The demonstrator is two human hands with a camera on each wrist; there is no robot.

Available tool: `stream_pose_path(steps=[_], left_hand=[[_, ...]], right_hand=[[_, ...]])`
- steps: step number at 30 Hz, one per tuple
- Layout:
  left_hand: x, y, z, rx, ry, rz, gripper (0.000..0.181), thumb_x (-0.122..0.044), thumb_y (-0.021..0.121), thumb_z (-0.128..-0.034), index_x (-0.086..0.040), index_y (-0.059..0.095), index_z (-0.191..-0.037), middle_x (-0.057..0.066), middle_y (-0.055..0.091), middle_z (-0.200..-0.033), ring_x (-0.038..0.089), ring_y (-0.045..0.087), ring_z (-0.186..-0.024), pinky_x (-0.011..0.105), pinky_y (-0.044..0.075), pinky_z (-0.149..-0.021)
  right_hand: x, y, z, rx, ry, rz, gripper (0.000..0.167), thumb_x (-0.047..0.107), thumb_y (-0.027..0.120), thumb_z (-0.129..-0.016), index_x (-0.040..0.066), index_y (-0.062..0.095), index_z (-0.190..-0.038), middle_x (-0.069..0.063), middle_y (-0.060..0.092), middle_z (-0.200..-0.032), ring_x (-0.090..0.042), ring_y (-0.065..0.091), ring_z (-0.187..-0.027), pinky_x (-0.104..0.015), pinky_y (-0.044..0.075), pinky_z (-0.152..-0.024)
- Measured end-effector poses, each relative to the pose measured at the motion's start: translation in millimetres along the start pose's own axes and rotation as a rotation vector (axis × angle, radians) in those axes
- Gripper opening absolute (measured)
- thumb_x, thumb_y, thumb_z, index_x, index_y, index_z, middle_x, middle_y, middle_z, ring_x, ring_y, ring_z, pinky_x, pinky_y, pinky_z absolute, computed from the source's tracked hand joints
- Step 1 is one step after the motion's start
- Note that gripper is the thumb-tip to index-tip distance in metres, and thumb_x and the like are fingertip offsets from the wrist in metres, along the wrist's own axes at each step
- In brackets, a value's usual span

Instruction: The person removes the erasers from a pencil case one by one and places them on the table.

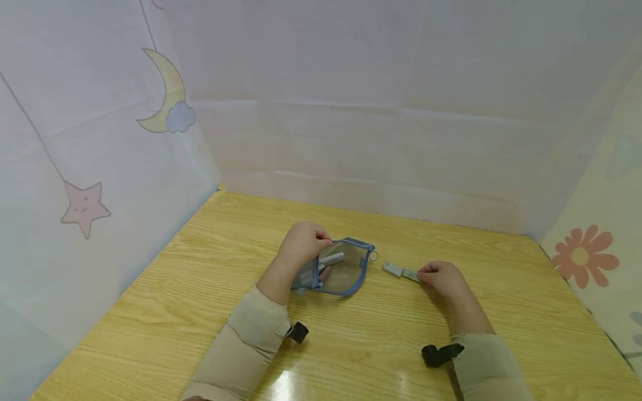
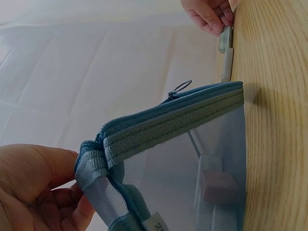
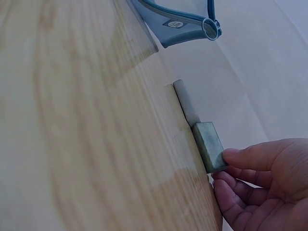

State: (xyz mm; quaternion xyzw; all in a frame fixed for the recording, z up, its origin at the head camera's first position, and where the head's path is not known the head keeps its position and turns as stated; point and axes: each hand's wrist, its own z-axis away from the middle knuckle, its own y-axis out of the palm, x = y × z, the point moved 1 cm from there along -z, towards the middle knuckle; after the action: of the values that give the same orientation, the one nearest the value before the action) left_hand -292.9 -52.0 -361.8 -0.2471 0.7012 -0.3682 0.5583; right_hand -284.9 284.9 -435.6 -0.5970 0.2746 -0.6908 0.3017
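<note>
Grasping the pouch (image 1: pixel 346 274) at its left end, the left hand (image 1: pixel 301 243) steadies it while the right hand (image 1: pixel 444 278) pinches the green block (image 1: pixel 410 275) on the counter (image 1: pixel 358 340) to the right, beside a white block (image 1: pixel 392 269), seemingly at pick-up, the next move calling for a firm lift.

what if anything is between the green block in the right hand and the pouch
A pale block lies on the table between the pouch and the green block in the right hand, at the green block's end; nothing else visible stands between.
</note>
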Motion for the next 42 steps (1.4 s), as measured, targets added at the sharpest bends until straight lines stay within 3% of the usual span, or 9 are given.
stream_pose_path(steps=[28,35,42], left_hand=[[0.5,0.4,-0.3,-0.017,0.009,-0.029,0.013,-0.028,0.063,-0.0866,-0.021,0.074,-0.087,-0.007,0.067,-0.089,0.008,0.056,-0.074,0.026,0.047,-0.064],[-0.2,-0.4,0.4,-0.017,0.006,-0.009,0.012,-0.027,0.064,-0.0865,-0.021,0.074,-0.085,-0.007,0.067,-0.089,0.008,0.056,-0.072,0.026,0.047,-0.064],[0.1,0.1,-0.3,-0.011,0.001,-0.003,0.012,-0.026,0.064,-0.0866,-0.021,0.074,-0.087,-0.006,0.067,-0.089,0.008,0.055,-0.071,0.025,0.046,-0.063]], right_hand=[[0,-3,3.3,-0.021,-0.019,-0.008,0.023,0.017,0.058,-0.090,-0.001,0.062,-0.103,-0.011,0.062,-0.092,-0.022,0.057,-0.081,-0.035,0.045,-0.068],[3,-5,4.1,-0.010,0.005,-0.064,0.025,0.019,0.056,-0.091,0.000,0.060,-0.106,-0.011,0.061,-0.096,-0.022,0.056,-0.084,-0.034,0.046,-0.070],[23,-6,8.1,-0.023,-0.082,-0.014,0.027,0.025,0.058,-0.090,0.003,0.061,-0.106,-0.013,0.060,-0.102,-0.026,0.054,-0.090,-0.038,0.044,-0.072]])
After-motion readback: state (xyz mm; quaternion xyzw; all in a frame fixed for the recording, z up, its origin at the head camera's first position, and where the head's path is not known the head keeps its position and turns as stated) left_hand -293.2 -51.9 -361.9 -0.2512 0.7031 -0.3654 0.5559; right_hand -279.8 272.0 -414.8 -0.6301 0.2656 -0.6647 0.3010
